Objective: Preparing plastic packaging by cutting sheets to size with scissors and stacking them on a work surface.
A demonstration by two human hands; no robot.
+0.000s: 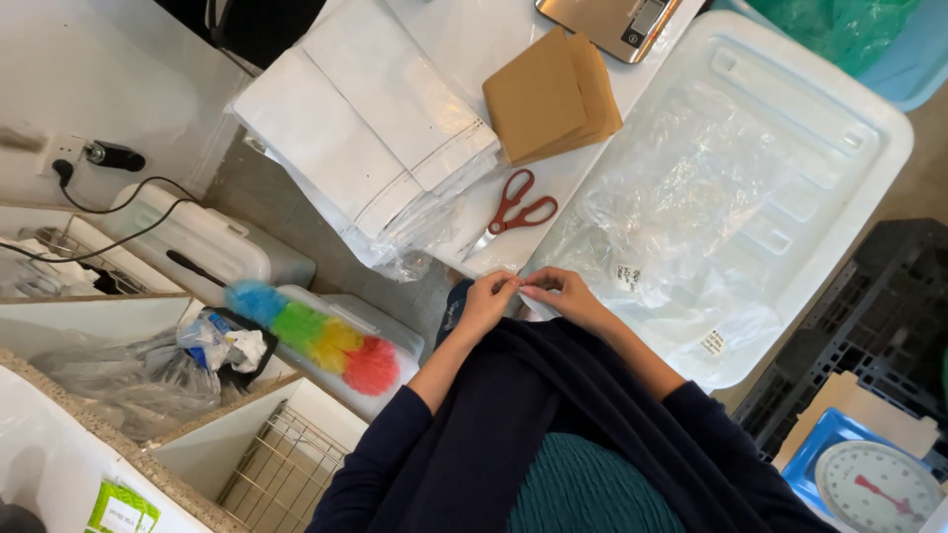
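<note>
Both hands meet at the near edge of the white surface (464, 39), fingertips pinched together on a small clear plastic piece (520, 286) held between them. The left hand (489, 299) grips it from one side, fingers curled; the right hand (563, 294) grips it from the other, thumb and forefinger closed on the thin edge. Just beyond the hands lie red-handled scissors (513, 210), blades pointing toward the near edge. A big clear plastic tub lid (849, 178) covers the right part of the surface, overhanging its edge, with crumpled clear bags (681, 217) on it. Brown envelopes (548, 97) and a stack of white sheets (365, 128) sit farther back, the sheets overhanging the left edge. Little bare surface remains around the scissors.
</note>
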